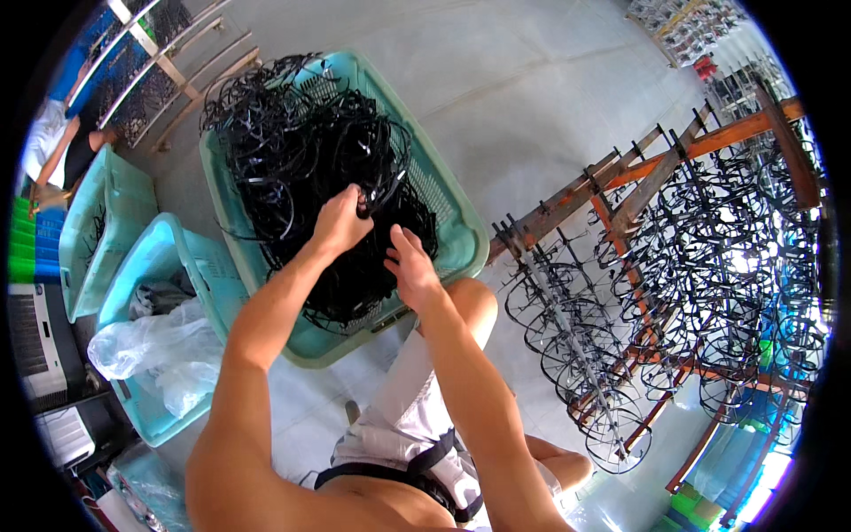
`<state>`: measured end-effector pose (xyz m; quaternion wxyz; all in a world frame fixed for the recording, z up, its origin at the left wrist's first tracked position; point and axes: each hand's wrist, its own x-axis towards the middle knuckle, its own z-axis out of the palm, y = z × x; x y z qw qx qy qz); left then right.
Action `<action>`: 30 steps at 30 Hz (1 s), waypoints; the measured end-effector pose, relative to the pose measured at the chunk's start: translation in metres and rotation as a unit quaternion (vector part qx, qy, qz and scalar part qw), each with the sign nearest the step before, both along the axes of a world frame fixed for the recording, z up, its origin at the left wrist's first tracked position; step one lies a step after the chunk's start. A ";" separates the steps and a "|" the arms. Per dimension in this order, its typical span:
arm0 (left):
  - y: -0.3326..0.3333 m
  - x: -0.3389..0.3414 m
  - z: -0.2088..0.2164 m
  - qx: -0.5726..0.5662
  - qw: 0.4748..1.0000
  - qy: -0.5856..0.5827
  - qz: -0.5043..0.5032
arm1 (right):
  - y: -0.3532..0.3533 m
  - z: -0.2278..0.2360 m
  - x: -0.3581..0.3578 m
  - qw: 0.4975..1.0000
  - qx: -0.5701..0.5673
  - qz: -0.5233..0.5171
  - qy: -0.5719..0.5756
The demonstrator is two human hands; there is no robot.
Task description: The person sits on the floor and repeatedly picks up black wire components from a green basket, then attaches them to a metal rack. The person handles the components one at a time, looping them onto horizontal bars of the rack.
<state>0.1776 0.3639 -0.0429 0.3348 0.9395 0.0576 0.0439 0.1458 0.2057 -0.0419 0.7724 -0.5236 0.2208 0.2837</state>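
A large pale green plastic crate (456,230) stands before me, heaped with a tangle of thin, glossy black curved bands (292,168). Over the middle of the heap, my left hand (343,222) is closed around a few of these black bands (379,193), which stick out past its fingertips. My right hand (411,269) hovers at the crate's near right side, beside the left one. Its fingers are apart and slightly bent, with nothing visible in them. Part of the heap lies hidden behind my left hand and forearm.
To the right, a wooden rack (554,208) carries many hanging black hoops (709,266). Left of me stand a crate (142,328) with clear plastic bags (164,346) and another green crate (106,230). A person (58,146) sits by a metal frame (146,44) at far left.
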 end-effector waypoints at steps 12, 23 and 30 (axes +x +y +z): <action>-0.046 -0.069 0.089 -0.767 0.622 0.145 0.069 | -0.030 0.065 -0.027 0.931 0.057 0.153 -0.327; -0.126 -0.124 0.112 -0.682 0.727 0.044 -0.064 | -0.110 0.081 -0.097 0.949 0.035 -0.013 -0.313; -0.187 -0.156 0.141 -0.576 0.777 -0.108 -0.229 | -0.226 0.127 -0.183 0.934 0.022 -0.225 -0.275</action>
